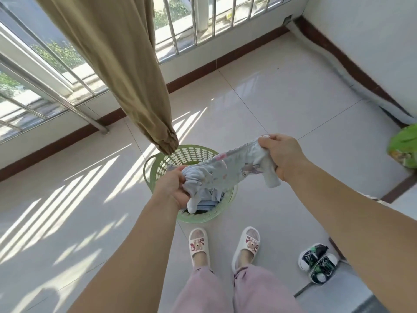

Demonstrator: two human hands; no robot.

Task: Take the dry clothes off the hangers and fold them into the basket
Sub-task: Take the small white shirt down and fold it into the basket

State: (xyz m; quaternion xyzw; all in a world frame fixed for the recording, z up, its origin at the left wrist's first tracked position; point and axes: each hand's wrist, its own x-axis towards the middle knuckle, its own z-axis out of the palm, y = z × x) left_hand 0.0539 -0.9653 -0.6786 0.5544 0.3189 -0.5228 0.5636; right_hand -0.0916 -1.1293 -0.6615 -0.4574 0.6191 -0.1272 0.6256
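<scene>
Both hands, left (172,188) and right (283,158), grip the pale-blue printed cotton garment (225,171) by its ends (stretched crosswise) directly above the green perforated plastic basket (191,152).

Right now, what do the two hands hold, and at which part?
Both hands grip one small pale blue printed garment over the green basket: the left hand bunches its left end, the right hand its right end.

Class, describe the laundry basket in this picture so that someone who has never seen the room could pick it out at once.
Start at the barred window and follow the hanging khaki trouser leg down to its cuff. Just below the cuff, on the pale tiled floor ahead of the white slippers, stands the laundry basket. It is round, light green plastic with oval holes in its wall, already holding folded blue clothes.
</scene>
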